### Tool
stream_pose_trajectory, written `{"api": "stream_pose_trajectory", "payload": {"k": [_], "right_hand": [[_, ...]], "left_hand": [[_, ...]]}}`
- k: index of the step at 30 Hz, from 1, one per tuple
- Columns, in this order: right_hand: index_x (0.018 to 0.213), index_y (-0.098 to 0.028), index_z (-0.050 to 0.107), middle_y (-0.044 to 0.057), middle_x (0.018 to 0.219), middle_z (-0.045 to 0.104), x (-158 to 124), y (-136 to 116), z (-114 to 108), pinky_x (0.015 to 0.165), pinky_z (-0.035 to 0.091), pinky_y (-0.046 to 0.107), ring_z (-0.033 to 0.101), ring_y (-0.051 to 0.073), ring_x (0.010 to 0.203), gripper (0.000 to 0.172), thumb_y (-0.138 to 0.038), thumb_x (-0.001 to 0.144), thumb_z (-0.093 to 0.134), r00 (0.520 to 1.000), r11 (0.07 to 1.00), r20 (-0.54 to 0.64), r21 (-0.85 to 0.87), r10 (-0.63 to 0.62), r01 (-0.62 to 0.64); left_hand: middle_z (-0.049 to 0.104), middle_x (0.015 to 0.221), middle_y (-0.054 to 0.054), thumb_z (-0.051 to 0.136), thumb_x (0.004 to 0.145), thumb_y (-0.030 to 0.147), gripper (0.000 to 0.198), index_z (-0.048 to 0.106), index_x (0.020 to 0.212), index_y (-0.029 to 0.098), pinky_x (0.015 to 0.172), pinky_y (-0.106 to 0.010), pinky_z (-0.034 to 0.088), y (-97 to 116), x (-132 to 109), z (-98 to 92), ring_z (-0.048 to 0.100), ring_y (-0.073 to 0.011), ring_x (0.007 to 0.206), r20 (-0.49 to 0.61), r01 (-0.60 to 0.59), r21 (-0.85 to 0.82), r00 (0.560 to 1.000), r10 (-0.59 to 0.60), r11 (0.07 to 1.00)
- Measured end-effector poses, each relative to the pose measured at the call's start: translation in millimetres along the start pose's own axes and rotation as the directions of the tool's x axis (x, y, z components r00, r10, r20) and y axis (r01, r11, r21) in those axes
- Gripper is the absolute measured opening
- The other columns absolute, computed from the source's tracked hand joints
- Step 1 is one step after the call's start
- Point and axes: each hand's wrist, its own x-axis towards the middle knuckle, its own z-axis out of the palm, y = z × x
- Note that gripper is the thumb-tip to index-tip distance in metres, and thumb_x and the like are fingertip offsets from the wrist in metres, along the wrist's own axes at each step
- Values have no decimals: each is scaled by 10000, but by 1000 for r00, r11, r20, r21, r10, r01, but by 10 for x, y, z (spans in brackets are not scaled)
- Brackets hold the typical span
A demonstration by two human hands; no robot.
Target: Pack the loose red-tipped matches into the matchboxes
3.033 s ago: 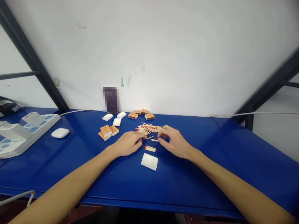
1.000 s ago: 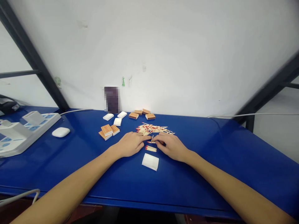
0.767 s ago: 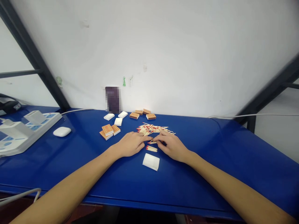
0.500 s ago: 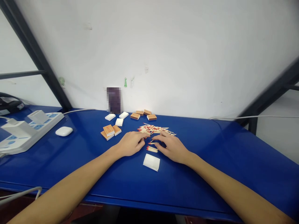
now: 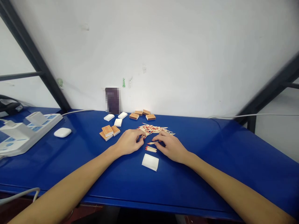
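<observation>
A loose heap of red-tipped matches [image 5: 155, 128] lies spread on the blue table [image 5: 201, 186]. At the heap's near left edge, my left hand [image 5: 130, 141] has its thumb and index finger closed around a match. My right hand [image 5: 172, 146] pinches the wooden ends of a match or two [image 5: 151, 143], red heads pointing left, low over the tabletop. Just below them lies a small row of matches [image 5: 151, 149], side by side. Nearer me rests a white matchbox tray [image 5: 150, 162]; whether anything is inside cannot be made out.
Orange matchboxes [image 5: 107, 131] are stacked at left, with several more matchboxes [image 5: 150, 117] behind the heap. White trays [image 5: 118, 122] lie near a dark pixelated panel [image 5: 113, 101] against the wall. Further left are a white case [image 5: 62, 132] and a power strip [image 5: 50, 124].
My left index finger has curled back from its stretched position toward the thumb at the heap's edge. My right finger and thumb have drawn closer around the match ends.
</observation>
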Motion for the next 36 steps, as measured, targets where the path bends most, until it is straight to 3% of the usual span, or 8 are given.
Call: {"api": "stream_pose_trajectory", "payload": {"k": [4, 15, 20, 30, 36], "right_hand": [[1083, -251, 655, 32, 972, 588, -1, -15, -13, 715, 456, 292, 577, 149, 783, 222, -214, 927, 502, 1000, 1000, 7, 8, 17, -17], [1049, -237, 659, 42, 959, 603, -2, -5, -12, 734, 453, 302, 575, 161, 810, 206, -224, 934, 488, 1000, 1000, -9, -6, -24, 24], [1060, -239, 661, 41, 957, 605, 0, -13, -18, 725, 454, 298, 577, 160, 808, 213, -215, 928, 496, 1000, 1000, 3, -6, -13, 14], [1058, -239, 662, 34, 936, 602, 3, -16, -15, 708, 443, 292, 568, 157, 796, 209, -217, 931, 498, 1000, 1000, 3, -4, -7, 7], [1133, -249, 651, 72, 998, 574, -4, -19, -19, 844, 445, 371, 543, 215, 958, 238, -261, 947, 503, 996, 997, -51, -24, -68, 67]], "left_hand": [[605, 716, 10, 523, 829, 149, 221, 693, 962, 197, 573, -228, 366, 14, -7, -10, 524, -110, 592, 25, -79, 38, 997, 78, 996], [660, 829, -15, 497, 840, 178, 261, 710, 982, 227, 618, -259, 425, 29, -2, -32, 599, -151, 704, 77, -30, 179, 997, 16, 983], [684, 928, -33, 492, 863, 197, 281, 707, 1042, 230, 715, -286, 471, 22, -13, -35, 632, -198, 887, 107, -94, 238, 992, 70, 967], [648, 855, -52, 463, 885, 178, 328, 712, 1099, 186, 710, -304, 471, 39, -23, -58, 613, -202, 852, 155, -129, 232, 983, 94, 964], [669, 866, -37, 463, 888, 163, 337, 700, 1124, 200, 699, -283, 458, 59, -37, -37, 611, -178, 820, 179, -146, 149, 977, 119, 978]]}}
